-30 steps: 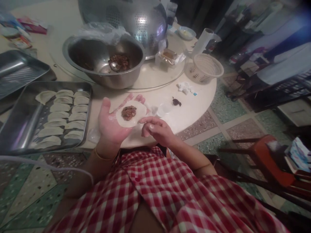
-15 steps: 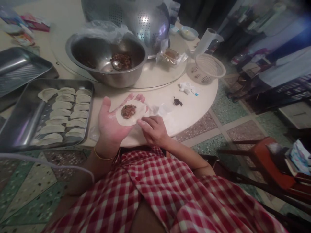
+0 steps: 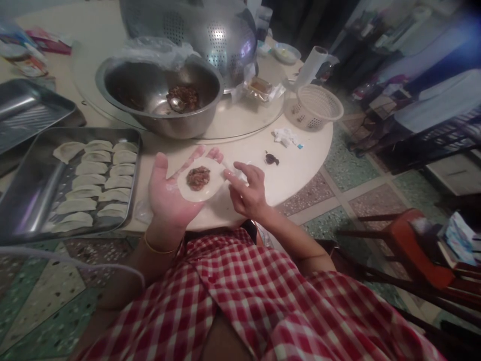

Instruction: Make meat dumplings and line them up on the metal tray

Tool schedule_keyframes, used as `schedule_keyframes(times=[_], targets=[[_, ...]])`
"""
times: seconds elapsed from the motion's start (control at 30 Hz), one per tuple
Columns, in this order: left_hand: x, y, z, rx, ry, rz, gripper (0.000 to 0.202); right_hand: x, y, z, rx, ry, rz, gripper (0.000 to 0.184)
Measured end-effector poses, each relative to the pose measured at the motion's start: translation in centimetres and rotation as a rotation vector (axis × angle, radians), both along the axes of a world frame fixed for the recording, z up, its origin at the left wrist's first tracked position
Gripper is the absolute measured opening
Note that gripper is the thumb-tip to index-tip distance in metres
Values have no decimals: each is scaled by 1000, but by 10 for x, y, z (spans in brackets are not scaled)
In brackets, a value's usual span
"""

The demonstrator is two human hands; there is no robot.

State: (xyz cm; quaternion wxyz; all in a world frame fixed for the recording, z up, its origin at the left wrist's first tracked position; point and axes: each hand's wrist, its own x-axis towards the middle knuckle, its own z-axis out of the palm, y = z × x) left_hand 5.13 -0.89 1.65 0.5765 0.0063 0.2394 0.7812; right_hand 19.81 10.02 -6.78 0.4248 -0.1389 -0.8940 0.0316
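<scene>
My left hand lies palm up over the table's near edge, holding a round dumpling wrapper with a lump of brown filling at its centre. My right hand is just to the right of it, fingers apart and slightly curled, with the forefinger at the wrapper's right rim. It holds nothing I can see. A steel tray to the left carries several folded dumplings in rows.
A steel bowl with filling and a spoon stands behind my hands, with a colander behind it. A white basket, crumpled paper and a dark scrap lie to the right. A red stool stands on the floor.
My right hand has moved from below the wrapper up to its right side, and its fingers have spread. My left hand and the wrapper have stayed nearly still.
</scene>
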Motion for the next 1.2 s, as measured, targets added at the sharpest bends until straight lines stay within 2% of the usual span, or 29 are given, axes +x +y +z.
schedule_keyframes(times=[0.13,0.33,0.53,0.87,0.97,1.1,1.2], targets=[[2,0,1,4,25,16,71,1,0,6,62,90,21,41],[2,-1,0,5,82,-51,70,-1,5,9,10,36,36,37],[4,-2,1,-9,84,-36,71,1,11,15,-30,75,54,37],[1,0,0,-12,-19,-54,70,0,8,19,122,147,135,43],[1,0,0,-6,28,-49,72,2,11,16,129,95,93,43],[2,-1,2,-3,50,-23,71,7,15,2,13,66,12,39],[3,-1,3,7,53,-88,67,5,12,-10,-21,16,39,34]])
